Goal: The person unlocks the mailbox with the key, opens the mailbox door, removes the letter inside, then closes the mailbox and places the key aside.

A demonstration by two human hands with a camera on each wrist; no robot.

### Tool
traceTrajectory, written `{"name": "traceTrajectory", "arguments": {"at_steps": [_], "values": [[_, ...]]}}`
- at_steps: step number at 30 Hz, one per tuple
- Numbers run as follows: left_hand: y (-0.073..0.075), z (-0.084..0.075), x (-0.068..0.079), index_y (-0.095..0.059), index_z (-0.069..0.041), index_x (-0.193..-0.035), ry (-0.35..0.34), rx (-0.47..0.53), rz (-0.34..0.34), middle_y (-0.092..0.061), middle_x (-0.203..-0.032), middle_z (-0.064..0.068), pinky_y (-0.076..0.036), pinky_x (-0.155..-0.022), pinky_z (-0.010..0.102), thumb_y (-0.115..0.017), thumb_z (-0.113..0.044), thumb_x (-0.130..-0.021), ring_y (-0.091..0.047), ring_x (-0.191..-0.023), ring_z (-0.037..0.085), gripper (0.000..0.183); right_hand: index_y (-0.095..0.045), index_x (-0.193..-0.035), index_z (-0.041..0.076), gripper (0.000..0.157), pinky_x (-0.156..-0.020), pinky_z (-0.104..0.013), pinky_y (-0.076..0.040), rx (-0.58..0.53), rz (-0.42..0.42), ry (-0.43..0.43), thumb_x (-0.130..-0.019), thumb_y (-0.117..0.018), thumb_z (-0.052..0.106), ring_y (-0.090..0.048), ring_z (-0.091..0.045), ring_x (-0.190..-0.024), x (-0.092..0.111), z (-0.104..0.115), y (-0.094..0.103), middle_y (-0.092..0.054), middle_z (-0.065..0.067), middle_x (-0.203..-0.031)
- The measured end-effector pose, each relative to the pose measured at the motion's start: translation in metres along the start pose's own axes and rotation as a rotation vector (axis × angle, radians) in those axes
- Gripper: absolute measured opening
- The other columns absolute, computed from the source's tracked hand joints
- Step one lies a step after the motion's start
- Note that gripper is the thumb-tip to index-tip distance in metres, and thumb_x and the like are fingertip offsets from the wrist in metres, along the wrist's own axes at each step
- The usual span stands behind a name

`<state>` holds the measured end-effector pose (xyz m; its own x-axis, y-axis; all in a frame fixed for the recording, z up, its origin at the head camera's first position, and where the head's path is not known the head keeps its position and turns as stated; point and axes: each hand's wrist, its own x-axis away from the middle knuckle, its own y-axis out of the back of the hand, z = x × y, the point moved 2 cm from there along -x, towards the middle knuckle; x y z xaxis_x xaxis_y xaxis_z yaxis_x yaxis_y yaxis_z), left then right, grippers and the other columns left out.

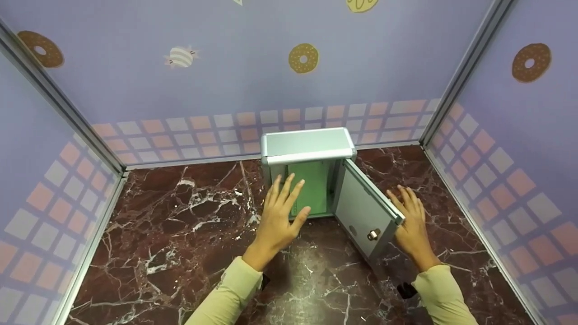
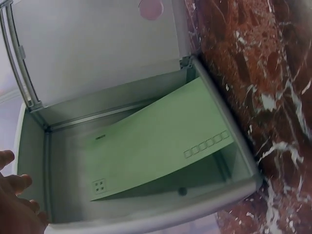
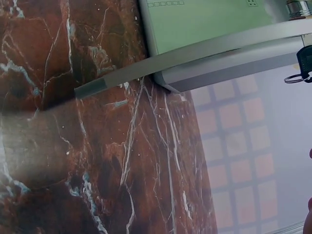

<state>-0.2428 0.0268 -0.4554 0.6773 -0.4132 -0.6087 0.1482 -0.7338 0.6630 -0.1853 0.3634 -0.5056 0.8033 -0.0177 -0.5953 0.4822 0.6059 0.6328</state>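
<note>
A silver metal box [image 1: 307,143] stands upright against the back wall, its hinged door [image 1: 363,207] swung out to the right. Inside leans a green envelope [image 2: 161,136] with printed squares. My left hand [image 1: 280,221], fingers spread, is in front of the left side of the opening and holds nothing. My right hand [image 1: 413,225] is at the outer face of the door, fingers extended and partly hidden by the door's edge. A lock [image 1: 374,234] sits on the door's inner side; a black key [image 3: 305,61] with a ring hangs at its outer side.
The box stands on a dark red marbled surface [image 1: 189,253]. Lilac walls [image 1: 226,85] with donut pictures and a pink-and-white check band close in the back and both sides. Metal strips [image 1: 467,74] run along the corners.
</note>
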Motion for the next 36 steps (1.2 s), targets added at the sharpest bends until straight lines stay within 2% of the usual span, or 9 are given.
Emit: {"name": "traceTrajectory", "arguments": {"at_steps": [4, 9, 13, 18, 23, 28, 33, 36], "values": [[-0.008, 0.003, -0.001, -0.035, -0.021, -0.154, 0.065, 0.059, 0.038, -0.027, -0.158, 0.01, -0.017, -0.112, 0.06, -0.042, -0.048, -0.102, -0.016, -0.144, 0.039, 0.059, -0.053, -0.142, 0.008, 0.058, -0.113, -0.06, -0.004, 0.007, 0.001, 0.001, -0.1, -0.044, 0.048, -0.02, -0.039, -0.143, 0.002, -0.002, -0.001, -0.037, -0.021, -0.151], [-0.013, 0.007, -0.002, -0.034, -0.027, -0.154, 0.181, 0.118, 0.069, -0.023, -0.16, 0.006, -0.018, -0.109, 0.063, -0.04, -0.05, -0.102, -0.014, -0.144, 0.039, 0.057, -0.054, -0.14, 0.008, 0.053, -0.113, -0.06, -0.004, -0.001, 0.009, 0.01, -0.099, -0.053, 0.04, -0.018, -0.037, -0.144, 0.003, -0.004, -0.003, -0.036, -0.02, -0.152], [-0.018, 0.011, -0.003, -0.035, -0.026, -0.154, 0.225, 0.158, 0.08, -0.021, -0.16, 0.008, -0.017, -0.109, 0.064, -0.039, -0.051, -0.103, -0.013, -0.144, 0.039, 0.057, -0.055, -0.14, 0.008, 0.052, -0.113, -0.06, -0.004, 0.0, 0.012, 0.016, -0.095, -0.06, 0.032, -0.018, -0.037, -0.144, 0.004, -0.005, -0.003, -0.035, -0.018, -0.153], [-0.026, 0.016, -0.004, -0.035, -0.023, -0.154, 0.293, 0.211, 0.078, -0.022, -0.158, 0.014, -0.015, -0.108, 0.066, -0.037, -0.051, -0.103, -0.014, -0.144, 0.039, 0.058, -0.053, -0.143, 0.01, 0.056, -0.112, -0.061, -0.004, -0.002, 0.009, 0.046, -0.094, -0.059, 0.039, -0.019, -0.039, -0.143, 0.005, -0.007, -0.005, -0.035, -0.017, -0.153], [-0.034, 0.022, -0.004, -0.034, -0.017, -0.154, 0.294, 0.255, 0.043, -0.023, -0.158, 0.016, -0.017, -0.11, 0.063, -0.039, -0.045, -0.104, -0.019, -0.143, 0.039, 0.057, -0.051, -0.144, 0.011, 0.059, -0.113, -0.06, -0.003, -0.01, 0.007, 0.057, -0.096, -0.056, 0.045, -0.02, -0.04, -0.142, 0.008, -0.01, -0.007, -0.035, -0.017, -0.153], [-0.043, 0.032, -0.006, -0.032, -0.012, -0.154, 0.313, 0.285, -0.02, -0.022, -0.159, 0.017, -0.019, -0.113, 0.056, -0.04, -0.039, -0.105, -0.022, -0.143, 0.037, 0.057, -0.05, -0.145, 0.01, 0.059, -0.113, -0.059, -0.003, 0.001, 0.014, 0.047, -0.096, -0.057, 0.042, -0.02, -0.039, -0.142, 0.01, -0.012, -0.009, -0.035, -0.017, -0.153], [-0.055, 0.037, -0.008, -0.026, -0.005, -0.155, 0.299, 0.272, -0.075, -0.017, -0.16, 0.018, -0.015, -0.115, 0.051, -0.042, -0.034, -0.105, -0.015, -0.146, 0.033, 0.059, -0.045, -0.149, 0.019, 0.06, -0.115, -0.055, -0.001, 0.006, 0.025, 0.03, -0.097, -0.053, 0.049, -0.018, -0.037, -0.144, 0.011, -0.013, -0.012, -0.031, -0.014, -0.156], [-0.059, 0.039, -0.008, -0.021, -0.004, -0.156, 0.336, 0.264, -0.072, -0.015, -0.16, 0.018, -0.013, -0.116, 0.049, -0.042, -0.036, -0.105, -0.014, -0.146, 0.032, 0.064, -0.041, -0.151, 0.023, 0.062, -0.114, -0.056, -0.001, 0.026, 0.034, 0.042, -0.098, -0.046, 0.056, -0.017, -0.037, -0.144, 0.013, -0.014, -0.012, -0.03, -0.015, -0.156]]}}
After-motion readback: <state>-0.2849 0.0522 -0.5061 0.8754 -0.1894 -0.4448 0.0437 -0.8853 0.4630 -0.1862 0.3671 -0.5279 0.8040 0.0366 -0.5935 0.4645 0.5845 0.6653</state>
